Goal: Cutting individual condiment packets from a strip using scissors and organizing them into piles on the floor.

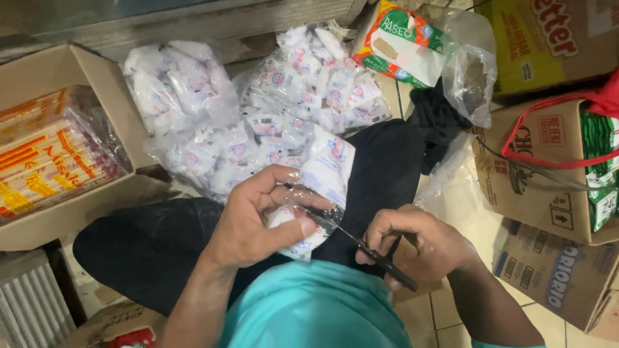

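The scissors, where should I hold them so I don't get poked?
Grip the scissors by the black handles at the lower right, coming from the right, as the right hand does. The thin blades point up-left into the clear packet that the left hand pinches, so that end is sharp and busy.

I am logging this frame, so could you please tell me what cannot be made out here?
Head view only:
- Scissors: handles hidden inside the right hand; blade tips blurred against the packet.
- Packet: lower part covered by the left hand; its contents cannot be told.
- Bagged packets: too blurred through plastic to count.
- Left box: cut off by the left edge.
- Right boxes: cut off by the right edge.
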